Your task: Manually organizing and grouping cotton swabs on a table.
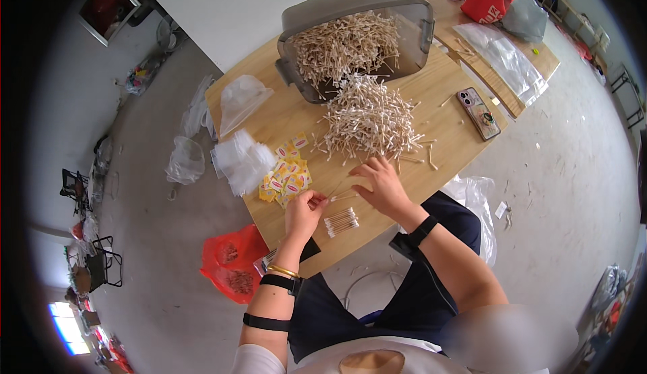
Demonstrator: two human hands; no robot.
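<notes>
A big heap of cotton swabs (371, 114) lies on the wooden table and spills from a tipped grey plastic bin (412, 44). My left hand (304, 211) is closed in a pinch on a thin cotton swab (335, 191), left of the heap's near edge. Just off that edge, my right hand (384, 187) reaches with fingers apart, fingertips close to the loose swabs. No held thing shows in it. Between my hands and my lap, a small row of cotton swabs (342, 222) lies side by side on the table.
Yellow-and-white paper labels (286, 177) and clear plastic bags (244, 162) lie to the left. A phone (478, 114) rests near the right table edge. Below the left edge hangs a red bag (232, 263) with swabs inside. Farther right are a red bag (486, 0) and plastic sheeting (505, 60).
</notes>
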